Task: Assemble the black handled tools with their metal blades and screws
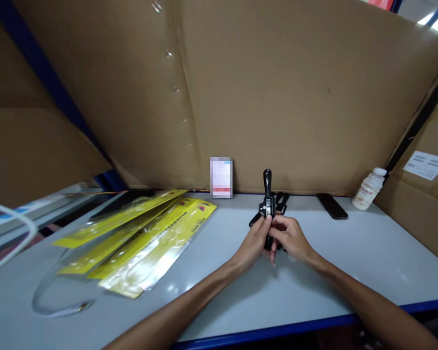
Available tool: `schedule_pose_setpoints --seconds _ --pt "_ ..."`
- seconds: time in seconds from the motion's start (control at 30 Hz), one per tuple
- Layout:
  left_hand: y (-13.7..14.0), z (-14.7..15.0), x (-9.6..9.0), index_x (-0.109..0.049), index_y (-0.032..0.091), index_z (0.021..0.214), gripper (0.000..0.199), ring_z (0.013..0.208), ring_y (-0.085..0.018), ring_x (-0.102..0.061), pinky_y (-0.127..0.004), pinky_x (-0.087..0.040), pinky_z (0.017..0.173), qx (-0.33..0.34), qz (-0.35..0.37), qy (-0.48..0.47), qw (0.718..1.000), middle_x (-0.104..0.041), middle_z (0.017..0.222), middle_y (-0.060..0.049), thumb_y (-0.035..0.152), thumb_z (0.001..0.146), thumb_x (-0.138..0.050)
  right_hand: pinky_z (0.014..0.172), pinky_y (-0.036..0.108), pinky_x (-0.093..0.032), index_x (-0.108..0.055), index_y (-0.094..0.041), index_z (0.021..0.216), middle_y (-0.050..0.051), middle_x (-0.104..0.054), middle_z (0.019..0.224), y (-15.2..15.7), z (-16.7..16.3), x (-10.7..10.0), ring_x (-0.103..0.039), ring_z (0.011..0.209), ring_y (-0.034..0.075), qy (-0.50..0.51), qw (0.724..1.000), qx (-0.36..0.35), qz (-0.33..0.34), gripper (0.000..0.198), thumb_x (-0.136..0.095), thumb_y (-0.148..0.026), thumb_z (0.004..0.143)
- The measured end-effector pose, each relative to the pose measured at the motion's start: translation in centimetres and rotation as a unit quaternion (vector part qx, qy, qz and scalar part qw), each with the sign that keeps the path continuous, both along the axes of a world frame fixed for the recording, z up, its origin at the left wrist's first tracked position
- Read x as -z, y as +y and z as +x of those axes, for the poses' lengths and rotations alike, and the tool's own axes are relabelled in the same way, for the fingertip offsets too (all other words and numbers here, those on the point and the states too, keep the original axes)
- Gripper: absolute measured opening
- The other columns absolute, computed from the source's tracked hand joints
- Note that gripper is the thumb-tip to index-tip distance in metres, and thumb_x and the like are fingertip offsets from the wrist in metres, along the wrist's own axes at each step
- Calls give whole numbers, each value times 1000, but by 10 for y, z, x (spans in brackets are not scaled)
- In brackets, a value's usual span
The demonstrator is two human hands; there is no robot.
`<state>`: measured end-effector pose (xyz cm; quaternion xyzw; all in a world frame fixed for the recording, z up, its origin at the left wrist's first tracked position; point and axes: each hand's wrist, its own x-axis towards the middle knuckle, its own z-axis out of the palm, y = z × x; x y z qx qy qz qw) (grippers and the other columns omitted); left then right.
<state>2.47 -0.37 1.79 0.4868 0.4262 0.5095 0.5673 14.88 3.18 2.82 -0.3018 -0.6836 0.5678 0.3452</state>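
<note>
Both my hands meet over the middle of the grey table [368,257]. Between them stands a black tool [267,194] with an upright handle and a small white part near its middle. My left hand [254,240] grips it from the left, fingertips at the white part. My right hand [291,238] closes around its lower end from the right. More black parts [282,201] lie on the table just behind the tool.
A fan of yellow and clear plastic packages [146,233] lies at the left. A small card [221,177] leans on the cardboard back wall [277,97]. A black flat device [332,206] and a white bottle [368,189] sit at the right rear.
</note>
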Motion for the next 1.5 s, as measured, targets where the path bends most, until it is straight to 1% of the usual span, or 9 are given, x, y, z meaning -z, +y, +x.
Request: schedule_pose_setpoints --seconds 0.2,0.37,0.53,0.9,1.0,1.07,1.2,1.33,1.5 --pt "15 -12 14 -45 22 78 42 38 -10 -40 -22 -32 40 -128 123 152 972 -42 51 8 60 94 -38 64 26 -43 -63 -19 69 2 -62 70 12 13 -7 -58 68 15 -163 945 83 271 14 -59 -25 80" --pt "14 -18 14 -48 22 79 27 52 -14 -46 -25 -30 55 -158 195 347 904 -50 59 2 35 98 -35 39 22 -25 -62 -18 75 -4 -51 52 20 18 -13 -38 39 9 -93 995 38 25 42 -54 -57 87" --pt "7 -17 9 -52 22 97 22 54 -18 -55 -26 -26 56 -144 177 470 853 -61 65 -2 31 100 -32 35 20 -14 -60 -17 81 -6 -51 53 12 13 -12 -32 35 5 40 987 0 -157 46 -68 -62 77" --pt "2 -18 0 -50 17 113 25 80 -32 -70 -30 -36 63 -71 144 632 758 -73 94 -17 12 92 -36 40 21 -19 -64 -14 77 -7 -49 55 13 6 -1 -30 40 4 123 962 35 -243 26 -76 -36 71" --pt "3 -17 0 -51 18 109 22 75 -30 -68 -29 -34 62 -77 131 615 774 -72 87 -15 15 94 -35 40 23 -23 -57 -18 73 -5 -52 54 14 3 4 -34 38 7 50 988 81 -125 24 -68 -39 75" --pt "6 -17 2 -52 19 101 19 69 -26 -66 -28 -32 60 -91 129 568 808 -69 78 -10 21 98 -33 45 24 -29 -54 -21 71 -4 -55 54 16 3 8 -42 42 10 -44 990 127 41 22 -62 -39 80" --pt "14 -17 9 -47 22 75 25 60 -18 -56 -26 -31 57 -99 139 421 891 -58 64 -3 26 97 -37 59 26 -36 -62 -22 85 -3 -60 61 23 8 15 -52 56 14 -199 905 202 316 7 -57 -27 86" --pt "15 -14 15 -43 23 68 30 42 -12 -42 -23 -28 44 -55 66 258 962 -44 49 5 38 95 -43 67 27 -41 -69 -24 101 1 -72 81 28 15 15 -63 69 17 -222 887 156 375 23 -49 -19 91" --pt "13 -13 17 -42 23 72 35 31 -9 -33 -19 -21 31 -8 -22 152 988 -37 45 9 51 93 -45 75 28 -46 -75 -25 88 2 -75 88 32 21 12 -67 79 18 -221 883 124 396 31 -49 -10 85"
